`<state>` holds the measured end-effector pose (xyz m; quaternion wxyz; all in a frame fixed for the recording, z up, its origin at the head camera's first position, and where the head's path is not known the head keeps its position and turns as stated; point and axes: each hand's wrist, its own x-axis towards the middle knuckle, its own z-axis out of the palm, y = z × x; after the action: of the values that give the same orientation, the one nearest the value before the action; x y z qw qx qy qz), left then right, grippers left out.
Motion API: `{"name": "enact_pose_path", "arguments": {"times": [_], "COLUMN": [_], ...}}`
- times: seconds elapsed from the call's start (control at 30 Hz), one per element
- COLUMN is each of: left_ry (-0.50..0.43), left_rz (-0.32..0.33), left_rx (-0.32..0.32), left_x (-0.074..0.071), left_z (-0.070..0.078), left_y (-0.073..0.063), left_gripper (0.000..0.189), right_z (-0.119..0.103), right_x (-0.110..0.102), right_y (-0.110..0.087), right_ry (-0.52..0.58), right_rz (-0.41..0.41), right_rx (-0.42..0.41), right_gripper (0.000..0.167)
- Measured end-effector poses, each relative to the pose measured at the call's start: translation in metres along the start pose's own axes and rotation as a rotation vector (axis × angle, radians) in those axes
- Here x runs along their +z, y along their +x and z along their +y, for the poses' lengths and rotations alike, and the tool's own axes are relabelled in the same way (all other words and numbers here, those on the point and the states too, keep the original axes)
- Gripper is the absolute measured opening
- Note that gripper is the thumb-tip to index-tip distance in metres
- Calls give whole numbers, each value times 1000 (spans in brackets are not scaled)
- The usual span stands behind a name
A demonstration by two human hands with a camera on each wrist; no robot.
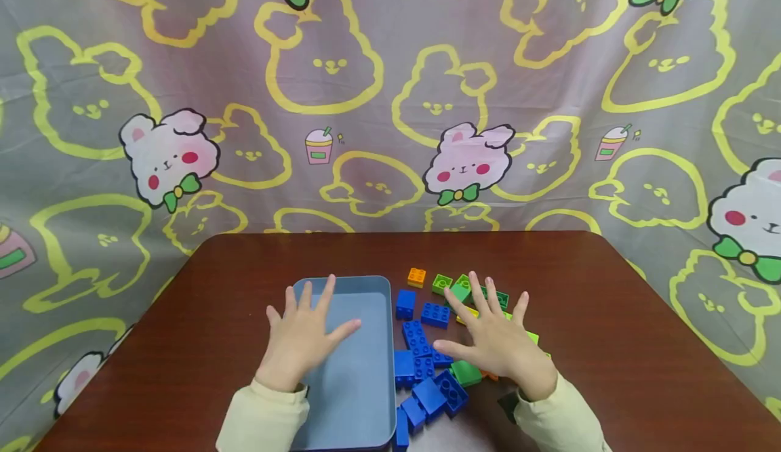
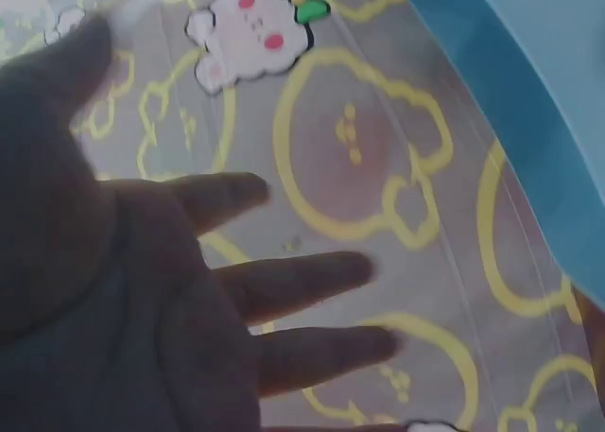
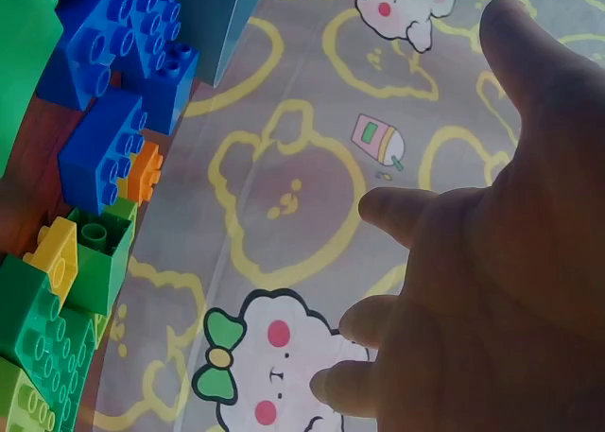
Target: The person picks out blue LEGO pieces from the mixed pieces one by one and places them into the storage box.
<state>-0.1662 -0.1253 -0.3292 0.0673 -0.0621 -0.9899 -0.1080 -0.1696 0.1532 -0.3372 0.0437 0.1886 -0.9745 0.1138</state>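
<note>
Two hands are hovering above the table [image 1: 601, 350], their fingers splaying wide and holding nothing. The left hand [image 1: 295, 343] is hanging over the left side of the tray [image 1: 354, 398]; the right hand [image 1: 497, 340] is hanging over green bricks [image 1: 466, 373] and a yellow brick [image 1: 467, 316], and the right wrist view is showing it apart from them.

Every brick in view is lying outside the tray, to its right. Blue bricks [image 1: 417, 338] are straggling along its right wall, the nearest perhaps touching it; an orange brick [image 1: 417, 277] is sitting near its far right corner, and the green ones are mostly lying farther right.

Judging by this layout, nothing is showing as done: no brick is being gripped, and seemingly all the handling is remaining. Whether the hands are starting or pausing, I cannot tell; nor whether some blue bricks are interlocking.
</note>
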Motion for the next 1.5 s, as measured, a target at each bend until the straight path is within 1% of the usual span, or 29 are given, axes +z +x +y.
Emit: {"name": "enact_pose_path", "arguments": {"times": [0.13, 0.2, 0.3, 0.37, 0.43, 0.53, 0.67, 0.73, 0.8, 0.9, 1.0, 1.13, 1.27, 1.4, 1.5], "left_ry": [-1, -19, -35, -43, -42, -29, -43, -70, -101, -130, -148, -156, -144, -124, -115], "left_rz": [-40, -62, -81, -108, -139, -188, -224, -235, -232, -221, -209, -205, -201, -192, -192], "left_rx": [-18, -39, -84, -125, -164, -205, -227, -234, -230, -216, -206, -205, -198, -185, -183], "left_x": [-7, -8, -9, -9, -9, -7, -2, 1, 3, 6, 8, 8, 9, 8, 8], "left_z": [-16, -25, -36, -42, -46, -50, -56, -58, -59, -59, -59, -59, -59, -59, -58], "left_y": [-2, -3, -4, -5, -6, -5, -3, -3, -2, -2, -2, -1, 0, 1, 1], "left_gripper": [75, 68, 46, 35, 31, 25, 14, 15, 19, 23, 27, 28, 29, 30, 30], "right_z": [0, 0, 1, 0, -1, -4, -9, -12, -15, -18, -20, -22, -24, -25, -26], "right_x": [2, 3, 4, 3, 3, 4, 8, 11, 13, 15, 18, 21, 22, 23, 24], "right_y": [0, 0, 0, 1, 1, 2, 3, 4, 4, 4, 4, 3, 3, 2, 2], "right_ry": [18, 14, 16, 14, 11, -22, -70, -81, -91, -101, -97, -77, -46, -32, -25], "right_rz": [-10, -14, -25, -33, -47, -62, -64, -89, -129, -204, -245, -277, -307, -329, -321], "right_rx": [1, 1, -10, -28, -46, -100, -181, -187, -186, -182, -197, -205, -210, -252, -279], "right_gripper": [79, 79, 78, 76, 71, 60, 41, 39, 40, 47, 45, 42, 33, 25, 21]}}
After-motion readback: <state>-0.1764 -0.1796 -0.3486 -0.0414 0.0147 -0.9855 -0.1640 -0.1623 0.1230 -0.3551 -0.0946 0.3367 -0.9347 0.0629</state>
